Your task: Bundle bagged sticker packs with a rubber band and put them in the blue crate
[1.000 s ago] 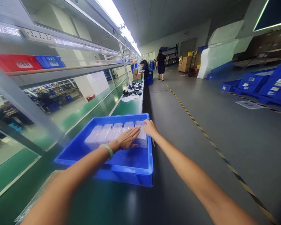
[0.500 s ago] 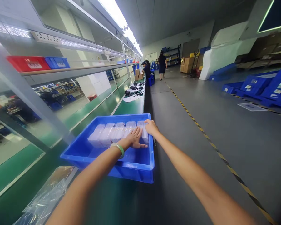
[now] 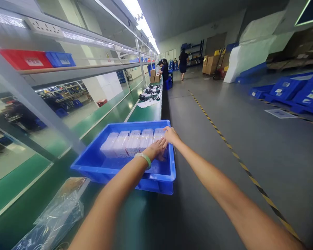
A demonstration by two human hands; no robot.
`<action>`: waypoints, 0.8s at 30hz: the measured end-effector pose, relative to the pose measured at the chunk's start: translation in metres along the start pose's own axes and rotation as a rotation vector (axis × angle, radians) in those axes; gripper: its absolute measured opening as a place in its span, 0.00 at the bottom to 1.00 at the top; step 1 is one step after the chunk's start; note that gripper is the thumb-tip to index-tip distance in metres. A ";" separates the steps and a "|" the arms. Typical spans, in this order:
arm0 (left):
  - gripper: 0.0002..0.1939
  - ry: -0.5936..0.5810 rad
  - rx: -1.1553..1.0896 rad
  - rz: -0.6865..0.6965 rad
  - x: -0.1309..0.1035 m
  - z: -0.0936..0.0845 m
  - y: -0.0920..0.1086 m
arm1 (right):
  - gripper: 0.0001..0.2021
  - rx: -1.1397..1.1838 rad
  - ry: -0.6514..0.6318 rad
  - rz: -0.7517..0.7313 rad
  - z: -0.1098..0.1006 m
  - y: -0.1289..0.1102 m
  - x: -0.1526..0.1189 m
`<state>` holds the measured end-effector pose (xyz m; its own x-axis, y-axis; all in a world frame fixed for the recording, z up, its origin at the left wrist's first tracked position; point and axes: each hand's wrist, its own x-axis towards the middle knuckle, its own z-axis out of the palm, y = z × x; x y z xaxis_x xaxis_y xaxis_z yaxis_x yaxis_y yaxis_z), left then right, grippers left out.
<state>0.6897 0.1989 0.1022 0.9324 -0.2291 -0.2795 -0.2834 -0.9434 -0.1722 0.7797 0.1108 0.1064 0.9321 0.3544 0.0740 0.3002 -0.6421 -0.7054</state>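
Observation:
A blue plastic bin (image 3: pixel 101 171) rests on the green bench, its right side by the bench edge. Inside stands a row of several stacks of thin clear plastic pieces (image 3: pixel 133 143), some with a band around them. My left hand (image 3: pixel 158 149), a pale green bangle at its wrist, is closed on the near end of the rightmost stack. My right hand (image 3: pixel 172 136) reaches over the bin's right rim with curled fingers on the far end of that same stack. Both hands partly hide this stack.
Clear plastic bags (image 3: pixel 56 218) lie at the near left of the bench (image 3: pixel 148 114). A slanted metal post (image 3: pixel 45 104) rises left of the bin. Red (image 3: pixel 26 59) and blue (image 3: pixel 60 59) bins sit on the shelf. Farther along, a person (image 3: pixel 165 69) sits at the bench; another (image 3: pixel 183 64) stands in the aisle.
My left hand has moved right, its spread fingers drawing together around the rightmost stack's near end. My right hand stays at the far end. The view has shifted slightly.

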 end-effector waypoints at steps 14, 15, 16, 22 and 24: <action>0.69 -0.109 -0.163 -0.372 -0.027 -0.003 -0.033 | 0.14 -0.001 -0.009 -0.014 -0.002 0.002 0.001; 0.70 -0.114 -0.175 -0.416 -0.033 0.001 -0.040 | 0.14 0.002 -0.009 -0.012 -0.002 0.002 0.002; 0.72 -0.131 -0.191 -0.448 -0.038 0.006 -0.046 | 0.14 0.005 -0.010 -0.011 -0.001 0.003 0.002; 0.73 -0.235 -0.341 -0.479 -0.045 0.001 -0.054 | 0.15 -0.009 -0.019 -0.006 -0.001 0.002 0.002; 0.67 -0.197 -0.394 -0.459 -0.060 -0.023 -0.051 | 0.14 -0.016 -0.027 -0.007 -0.002 -0.001 0.001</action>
<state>0.6537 0.2547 0.1497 0.8700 0.2325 -0.4347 0.2739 -0.9611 0.0343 0.7802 0.1104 0.1091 0.9243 0.3769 0.0598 0.3099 -0.6500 -0.6939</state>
